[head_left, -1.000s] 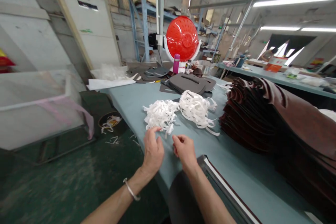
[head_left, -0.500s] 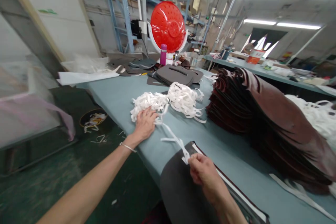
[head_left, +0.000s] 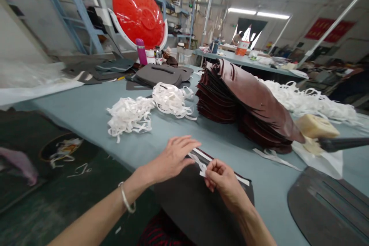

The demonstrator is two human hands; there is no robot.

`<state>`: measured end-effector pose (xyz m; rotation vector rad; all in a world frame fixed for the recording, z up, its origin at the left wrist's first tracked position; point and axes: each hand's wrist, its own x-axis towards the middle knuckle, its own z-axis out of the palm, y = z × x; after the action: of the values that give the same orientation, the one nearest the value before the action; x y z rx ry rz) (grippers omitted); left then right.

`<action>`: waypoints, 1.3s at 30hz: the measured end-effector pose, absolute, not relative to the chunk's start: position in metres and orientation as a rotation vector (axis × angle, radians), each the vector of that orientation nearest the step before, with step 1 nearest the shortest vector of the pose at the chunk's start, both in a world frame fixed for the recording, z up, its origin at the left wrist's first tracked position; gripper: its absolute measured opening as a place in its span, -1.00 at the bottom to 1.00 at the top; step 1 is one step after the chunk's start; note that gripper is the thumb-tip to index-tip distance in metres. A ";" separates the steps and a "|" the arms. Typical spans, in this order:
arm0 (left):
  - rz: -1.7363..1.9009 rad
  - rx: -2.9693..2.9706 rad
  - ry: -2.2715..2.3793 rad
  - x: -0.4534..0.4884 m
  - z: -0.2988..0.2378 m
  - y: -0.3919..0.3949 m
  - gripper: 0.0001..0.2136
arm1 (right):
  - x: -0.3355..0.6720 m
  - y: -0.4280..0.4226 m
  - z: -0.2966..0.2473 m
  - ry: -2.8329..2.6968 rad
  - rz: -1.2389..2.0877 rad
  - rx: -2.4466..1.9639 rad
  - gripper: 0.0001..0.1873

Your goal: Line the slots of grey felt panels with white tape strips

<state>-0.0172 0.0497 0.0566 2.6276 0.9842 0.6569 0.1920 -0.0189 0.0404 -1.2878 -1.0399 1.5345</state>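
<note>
My right hand point(head_left: 223, 180) pinches the end of a thin white strip point(head_left: 200, 164) above a dark grey panel point(head_left: 190, 200) at the table's near edge. My left hand point(head_left: 174, 158) hovers at the panel's far corner, fingers stretched out, its thumb beside the strip; whether it touches the strip I cannot tell. Along the panel's far side runs a white band point(head_left: 242, 179) with a dark brown edge. Beyond my left hand lie two tangled heaps of white strips, the left heap point(head_left: 131, 115) and the right heap point(head_left: 171, 100).
A tall folded stack of brown leather pieces point(head_left: 253, 96) stands on the blue-grey table point(head_left: 95, 103). At right are a yellowish block point(head_left: 317, 126), a black handle point(head_left: 343, 144) and another grey panel point(head_left: 325, 203). Grey pieces point(head_left: 158, 75), a purple bottle point(head_left: 141, 52) and a red dish-shaped heater point(head_left: 138, 13) are behind.
My left hand has left the white heap and come over to the panel beside my right hand. My right hand still pinches the strip. The view has turned to the right.
</note>
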 end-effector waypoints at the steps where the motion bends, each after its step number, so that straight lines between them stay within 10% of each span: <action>1: 0.619 2.590 0.925 -0.006 0.056 0.048 -0.78 | 0.194 -0.020 0.043 -1.027 1.520 -1.273 -0.79; 10: 0.880 1.940 1.105 0.043 0.056 0.047 -0.72 | 0.193 -0.015 0.048 -0.681 1.349 -1.022 -0.68; 22: 0.600 2.379 1.166 0.024 0.020 0.029 -0.90 | 0.183 -0.041 0.013 -1.913 0.457 -1.532 -0.83; 31: 0.754 2.093 1.411 -0.027 0.030 0.082 -0.85 | 0.238 -0.045 0.017 -1.062 0.985 -1.265 -0.83; 39: 0.869 2.393 1.770 -0.073 0.056 0.134 -0.70 | 0.289 -0.066 0.052 -1.001 0.745 -1.324 -0.84</action>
<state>-0.0734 0.1337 0.0558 2.3933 1.7703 0.8692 0.2887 -0.0664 0.0522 -1.3239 -1.0012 0.7445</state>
